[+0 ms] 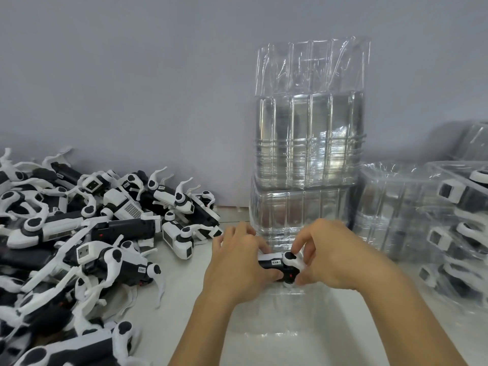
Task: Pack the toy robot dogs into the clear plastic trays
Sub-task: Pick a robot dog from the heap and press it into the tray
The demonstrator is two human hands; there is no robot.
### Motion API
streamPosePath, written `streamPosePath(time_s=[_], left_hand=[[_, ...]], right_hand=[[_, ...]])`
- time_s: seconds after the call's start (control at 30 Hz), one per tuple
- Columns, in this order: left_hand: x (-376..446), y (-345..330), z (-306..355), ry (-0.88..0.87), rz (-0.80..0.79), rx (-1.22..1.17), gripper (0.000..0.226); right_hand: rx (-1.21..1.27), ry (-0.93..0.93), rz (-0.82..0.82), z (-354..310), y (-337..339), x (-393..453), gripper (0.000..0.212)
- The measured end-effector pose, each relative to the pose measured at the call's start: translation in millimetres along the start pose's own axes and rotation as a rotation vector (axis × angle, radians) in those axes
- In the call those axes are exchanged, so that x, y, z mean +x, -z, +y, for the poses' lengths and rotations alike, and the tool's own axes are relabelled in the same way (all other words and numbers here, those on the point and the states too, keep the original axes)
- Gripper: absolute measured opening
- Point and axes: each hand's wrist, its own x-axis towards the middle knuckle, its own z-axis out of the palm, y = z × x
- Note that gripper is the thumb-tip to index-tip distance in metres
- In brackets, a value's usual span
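Both hands hold one black-and-white toy robot dog [280, 264] in the middle of the view. My left hand [237, 262] grips its body from the left, fingers curled over the top. My right hand [322, 257] pinches its white leg end from the right. The dog sits at the far end of a clear plastic tray [303, 336] that lies flat on the table below my forearms; the tray is hard to see. A large heap of loose toy robot dogs [87, 233] covers the table on the left.
A tall stack of empty clear trays [309, 143] in a plastic sleeve stands against the grey wall right behind my hands. On the right, stacked clear trays [449, 228] hold packed dogs. A strip of bare white table [179, 281] lies between the heap and my left arm.
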Motion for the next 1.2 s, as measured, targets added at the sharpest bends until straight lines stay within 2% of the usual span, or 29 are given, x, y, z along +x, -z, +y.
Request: streamPosePath(time_s=[0.33, 0.53, 0.83, 1.0, 1.2], left_hand=[[0, 0, 0, 0.003, 0.004, 0.008, 0.039], [1, 0, 1, 0.004, -0.005, 0.017, 0.039], [0, 0, 0, -0.009, 0.019, 0.02, 0.036], [1, 1, 0, -0.01, 0.005, 0.024, 0.035], [4, 0, -1, 0.003, -0.022, -0.008, 0.035]], right_hand=[[-0.024, -0.006, 0.039, -3, -12, 6, 0.047], [0.01, 0.025, 0.123, 2, -12, 11, 0.024], [-0.02, -0.002, 0.221, -2, -23, 16, 0.026], [0.027, 0.021, 0.194, 2, -20, 18, 0.027], [0.142, 0.091, 0.249, 9, -17, 20, 0.015]])
